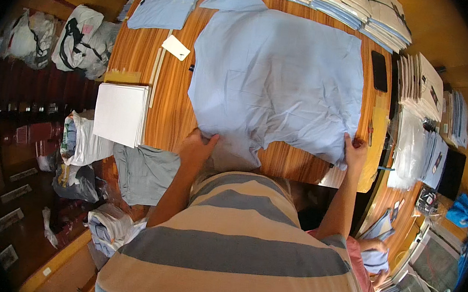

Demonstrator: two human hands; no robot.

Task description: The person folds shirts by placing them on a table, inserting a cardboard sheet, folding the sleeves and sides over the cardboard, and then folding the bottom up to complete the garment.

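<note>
A light blue shirt (285,67) lies spread and wrinkled across the wooden table (171,96). Its near left part droops over the table's front edge towards my body. My left hand (196,145) is closed on the shirt's near left corner, thumb on top of the cloth. At the near right corner, my right hand (355,152) pinches the fabric, its thumb pointing away from me. The fingers beneath the cloth are partly hidden at both corners.
White sheets (120,114) are stacked at the left, near a white tag (176,47) and a folded blue garment (165,6). Packed garments (341,2) line the far edge. A black phone (379,71) lies right. Another person's arm (373,245) shows lower right.
</note>
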